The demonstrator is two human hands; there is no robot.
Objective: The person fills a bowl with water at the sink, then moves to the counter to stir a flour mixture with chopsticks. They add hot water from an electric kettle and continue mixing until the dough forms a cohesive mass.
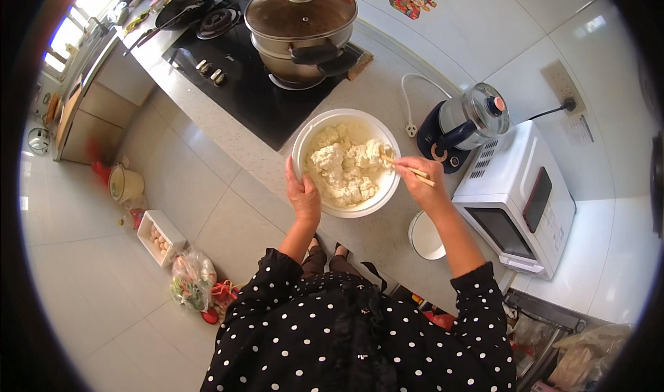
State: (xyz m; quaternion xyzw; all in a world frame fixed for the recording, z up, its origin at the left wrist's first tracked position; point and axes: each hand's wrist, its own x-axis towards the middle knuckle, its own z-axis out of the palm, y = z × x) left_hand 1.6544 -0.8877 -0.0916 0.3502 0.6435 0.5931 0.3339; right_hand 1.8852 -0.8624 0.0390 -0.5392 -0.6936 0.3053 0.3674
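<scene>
A white bowl (346,214) stands on the speckled countertop, with shaggy, lumpy dough (345,166) inside. My left hand (304,195) grips the bowl's left side, the thumb near its rim and the fingers along the outer wall. In my right hand (424,179) is a pair of wooden chopsticks (423,176); their front ends reach into the dough at the bowl's right side. Below my right hand, a smaller white bowl (426,236) sits on the counter, partly hidden by my right forearm.
A lidded steamer pot (301,34) stands on the black gas cooktop (228,91) beyond the bowl. To the right are an electric glass kettle (461,122) and a white microwave oven (513,200). A white box of eggs (162,236) and plastic bags (193,278) lie on the floor at left.
</scene>
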